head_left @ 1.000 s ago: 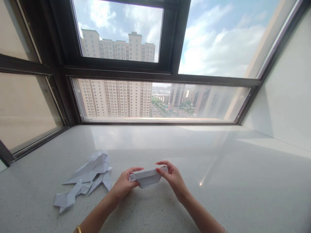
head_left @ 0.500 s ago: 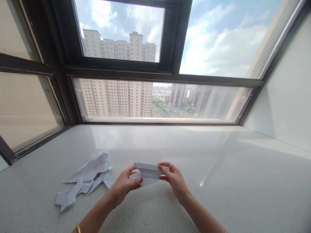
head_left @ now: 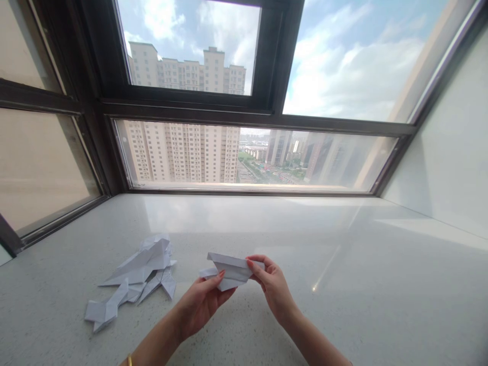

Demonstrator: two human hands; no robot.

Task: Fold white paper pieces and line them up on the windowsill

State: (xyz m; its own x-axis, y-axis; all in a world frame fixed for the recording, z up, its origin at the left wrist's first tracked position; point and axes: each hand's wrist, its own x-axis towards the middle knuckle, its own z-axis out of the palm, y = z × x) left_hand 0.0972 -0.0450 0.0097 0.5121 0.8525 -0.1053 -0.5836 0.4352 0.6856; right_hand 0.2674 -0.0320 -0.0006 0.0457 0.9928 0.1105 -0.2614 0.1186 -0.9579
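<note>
A folded sheet of white paper [head_left: 232, 269] is held above the sill between both hands, its creases and upper flap showing. My left hand [head_left: 204, 302] pinches its lower left part, thumb on top and fingers beneath. At the right end, my right hand [head_left: 269, 282] grips the paper between thumb and fingers. Several folded white paper pieces [head_left: 143, 267] lie in a loose pile to the left of my left hand. One piece with a squarish end [head_left: 102, 311] lies at the near side of that pile.
Beneath everything is a pale speckled stone sill [head_left: 362, 284] with glossy reflections. Dark window frames [head_left: 251, 118] border it at the back and left, and a white wall [head_left: 453, 168] rises on the right. Tall buildings [head_left: 186, 152] stand outside the glass.
My left hand has shifted lower on the paper, its fingers now under the bottom edge and its thumb higher. The right hand keeps nearly the same grip; the pile lies as before.
</note>
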